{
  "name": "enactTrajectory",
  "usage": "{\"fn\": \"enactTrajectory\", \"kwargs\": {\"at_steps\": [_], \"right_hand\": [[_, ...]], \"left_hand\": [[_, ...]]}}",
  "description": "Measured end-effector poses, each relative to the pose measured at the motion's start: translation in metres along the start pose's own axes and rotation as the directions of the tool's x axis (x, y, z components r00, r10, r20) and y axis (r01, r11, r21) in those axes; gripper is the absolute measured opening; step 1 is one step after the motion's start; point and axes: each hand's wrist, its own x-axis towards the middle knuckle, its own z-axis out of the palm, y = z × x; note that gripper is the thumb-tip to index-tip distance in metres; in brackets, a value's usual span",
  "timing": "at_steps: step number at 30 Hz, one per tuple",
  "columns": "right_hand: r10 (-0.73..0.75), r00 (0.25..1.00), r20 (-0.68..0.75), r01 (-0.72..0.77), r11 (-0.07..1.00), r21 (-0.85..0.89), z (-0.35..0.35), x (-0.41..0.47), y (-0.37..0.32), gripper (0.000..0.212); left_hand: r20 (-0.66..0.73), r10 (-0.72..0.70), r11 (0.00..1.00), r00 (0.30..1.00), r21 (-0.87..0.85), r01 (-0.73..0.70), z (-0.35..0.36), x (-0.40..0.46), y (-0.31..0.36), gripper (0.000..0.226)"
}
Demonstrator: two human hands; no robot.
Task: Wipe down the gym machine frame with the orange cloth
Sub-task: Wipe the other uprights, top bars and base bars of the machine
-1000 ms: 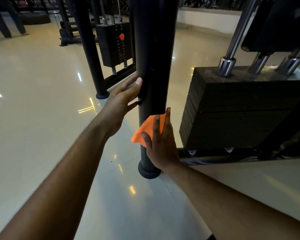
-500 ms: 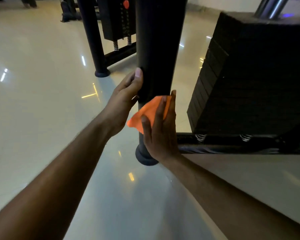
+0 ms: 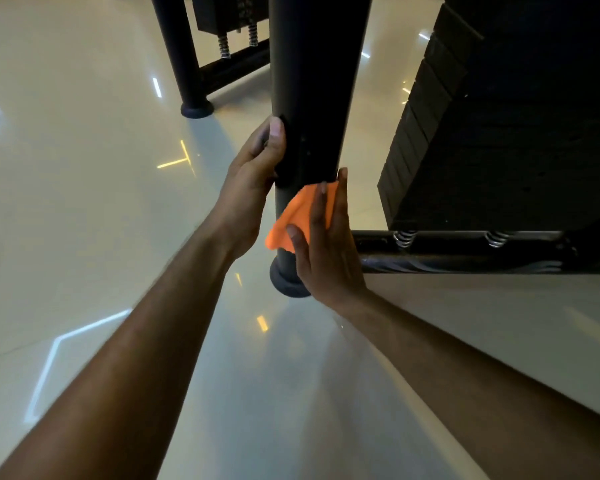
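Head view: the right hand (image 3: 326, 244) presses the orange cloth (image 3: 297, 216) flat against the lower frame post (image 3: 312, 81), straight fingers (image 3: 342, 192) close together, with the post foot (image 3: 286, 282) just below at 6 o'clock. The left hand (image 3: 253, 181), at 10 o'clock from the cloth, now curls round the post, where a second ago it lay flatter against it. Cloth position on the post is nearly unchanged, so the lowest section probably remains to be wiped.

Head cam, looking down, close on post (image 3: 312, 98).
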Motion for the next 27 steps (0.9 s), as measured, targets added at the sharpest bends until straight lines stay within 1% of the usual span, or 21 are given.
{"fn": "enactTrajectory", "kwargs": {"at_steps": [2, 4, 5, 7, 8, 10, 11, 12, 13, 15, 17, 18, 19, 20, 22, 24, 26, 27], "right_hand": [[0.061, 0.994, -0.089, -0.057, 0.997, 0.042, 0.003, 0.012, -0.013, 0.075], [0.061, 0.992, -0.112, -0.062, 0.998, -0.001, 0.008, 0.013, -0.013, 0.077], [0.019, 0.996, -0.089, -0.024, 0.998, -0.058, 0.012, 0.007, -0.006, 0.079], [-0.07, 0.997, 0.023, 0.073, 0.987, -0.146, 0.017, -0.011, 0.015, 0.082], [-0.088, 0.993, 0.079, 0.101, 0.98, -0.172, 0.019, -0.021, 0.024, 0.083], [-0.074, 0.986, 0.151, 0.104, 0.974, -0.201, 0.021, -0.036, 0.031, 0.084], [-0.059, 0.985, 0.165, 0.093, 0.973, -0.209, 0.022, -0.038, 0.029, 0.082], [-0.044, 0.986, 0.16, 0.075, 0.978, -0.195, 0.02, -0.036, 0.024, 0.079], [-0.03, 0.99, 0.135, 0.049, 0.989, -0.142, 0.018, -0.033, 0.016, 0.076], [0.017, 1.0, 0.021, -0.018, 0.999, 0.028, 0.016, -0.02, -0.006, 0.07], [0.147, 0.985, -0.086, -0.133, 0.979, 0.152, 0.014, -0.001, -0.022, 0.069], [0.192, 0.977, -0.097, -0.174, 0.97, 0.168, 0.015, 0.005, -0.026, 0.073], [0.194, 0.977, -0.088, -0.18, 0.972, 0.149, 0.016, 0.007, -0.027, 0.078], [0.158, 0.985, -0.068, -0.151, 0.984, 0.097, 0.018, 0.004, -0.021, 0.083], [0.044, 0.999, 0.011, -0.043, 0.997, -0.067, 0.022, -0.013, 0.005, 0.09], [-0.06, 0.993, 0.1, 0.08, 0.976, -0.205, 0.024, -0.037, 0.035, 0.095], [-0.107, 0.982, 0.155, 0.143, 0.957, -0.251, 0.023, -0.047, 0.049, 0.099], [-0.121, 0.978, 0.169, 0.162, 0.953, -0.256, 0.021, -0.047, 0.048, 0.095]], "left_hand": [[-0.011, 0.001, 1.0, 1.0, -0.005, -0.001, -0.001, 0.0, -0.003, 0.048], [-0.018, -0.008, 1.0, 1.0, 0.002, 0.008, -0.003, -0.002, -0.006, 0.048], [-0.025, -0.015, 1.0, 1.0, 0.004, 0.015, -0.003, -0.005, -0.009, 0.047], [-0.042, -0.038, 0.999, 0.998, 0.007, 0.039, -0.004, -0.013, -0.019, 0.044], [-0.054, -0.054, 0.999, 0.997, 0.002, 0.054, -0.003, -0.018, -0.025, 0.044], [-0.089, -0.101, 0.995, 0.991, -0.01, 0.101, -0.002, -0.027, -0.037, 0.043], [-0.099, -0.132, 0.991, 0.986, -0.015, 0.131, -0.001, -0.03, -0.041, 0.042], [-0.105, -0.161, 0.987, 0.981, -0.016, 0.161, 0.0, -0.032, -0.043, 0.04], [-0.108, -0.184, 0.983, 0.977, -0.009, 0.184, 0.001, -0.033, -0.043, 0.037], [-0.11, -0.195, 0.98, 0.975, 0.015, 0.198, 0.001, -0.033, -0.045, 0.039], [-0.114, -0.182, 0.982, 0.977, 0.022, 0.185, 0.001, -0.032, -0.046, 0.048], [-0.121, -0.185, 0.982, 0.975, 0.018, 0.189, 0.001, -0.032, -0.045, 0.051], [-0.125, -0.195, 0.98, 0.973, 0.014, 0.198, 0.001, -0.032, -0.044, 0.051], [-0.127, -0.203, 0.979, 0.971, 0.01, 0.206, 0.001, -0.032, -0.043, 0.049], [-0.131, -0.219, 0.976, 0.967, -0.011, 0.219, 0.001, -0.033, -0.042, 0.037], [-0.141, -0.241, 0.971, 0.96, -0.03, 0.239, 0.002, -0.033, -0.039, 0.029], [-0.154, -0.253, 0.967, 0.955, -0.021, 0.252, 0.002, -0.033, -0.039, 0.028], [-0.15, -0.253, 0.967, 0.956, -0.021, 0.253, 0.003, -0.033, -0.039, 0.028]]}}
